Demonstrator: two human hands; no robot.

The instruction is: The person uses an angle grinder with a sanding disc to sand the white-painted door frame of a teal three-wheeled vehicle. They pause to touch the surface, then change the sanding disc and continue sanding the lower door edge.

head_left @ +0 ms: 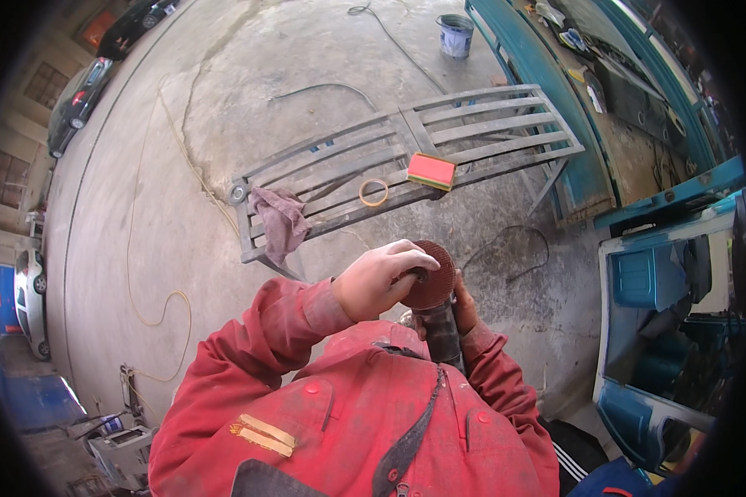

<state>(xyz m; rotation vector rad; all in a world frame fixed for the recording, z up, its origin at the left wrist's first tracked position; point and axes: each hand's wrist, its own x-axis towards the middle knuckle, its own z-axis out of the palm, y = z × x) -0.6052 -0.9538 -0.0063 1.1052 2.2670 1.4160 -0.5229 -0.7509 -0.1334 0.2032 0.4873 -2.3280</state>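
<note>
Close in front of my chest is an angle grinder point(442, 335) with a dark body and a reddish-brown, mesh-patterned disc point(439, 286) facing up. My right hand point(465, 308) is wrapped round the tool's body from the right, partly hidden behind it. From the left, my left hand point(381, 277) reaches over the disc, its fingers closed at the middle on a small dark centre piece point(420, 273). Whether that is a nut, I cannot make out.
Ahead stands a grey slatted metal bench point(481, 132) bearing a mauve rag point(280, 219), a tape roll point(374, 193) and a red-and-yellow box point(431, 171). A bucket point(455, 37) stands beyond. Hoses point(133, 248) cross the floor. At right are a teal workbench point(572, 178) and a vehicle door point(638, 331).
</note>
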